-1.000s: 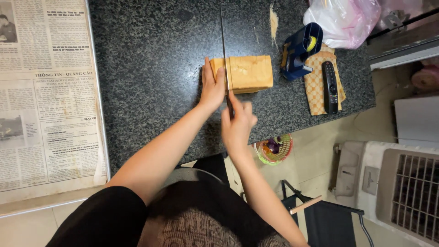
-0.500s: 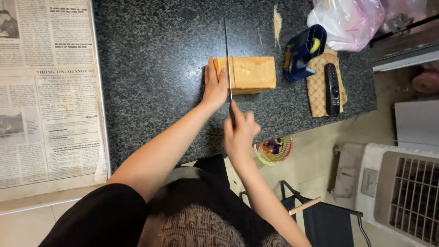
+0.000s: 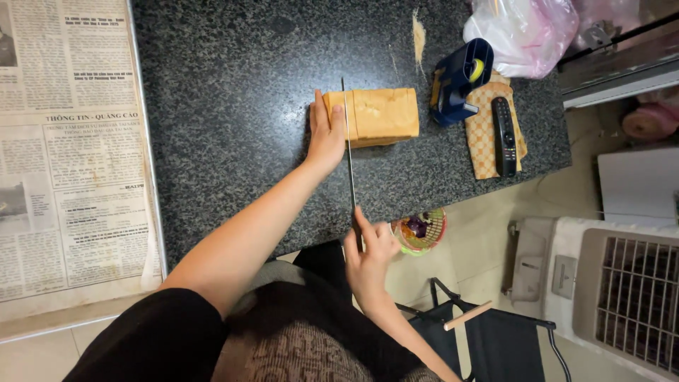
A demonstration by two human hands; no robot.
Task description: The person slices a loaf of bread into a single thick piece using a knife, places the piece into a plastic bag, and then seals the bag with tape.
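A tan loaf-shaped block (image 3: 378, 115) lies on the dark speckled countertop (image 3: 233, 78). My left hand (image 3: 325, 136) presses on the block's left end, fingers over the top. My right hand (image 3: 368, 253) grips the handle of a long thin knife (image 3: 348, 152). The blade runs up across the block just right of my left fingers, its tip past the block's far side.
A blue tape dispenser (image 3: 456, 79), a black remote (image 3: 503, 136) on a checked cloth (image 3: 485, 138) and a plastic bag (image 3: 523, 32) lie to the right. Newspaper (image 3: 67, 148) covers the left. A small colourful basket (image 3: 420, 230), a white appliance (image 3: 608, 290) and a folding chair (image 3: 488, 332) stand below the counter edge.
My right hand has drawn back toward me, pulling the knife along the cut. My left hand stays on the block.
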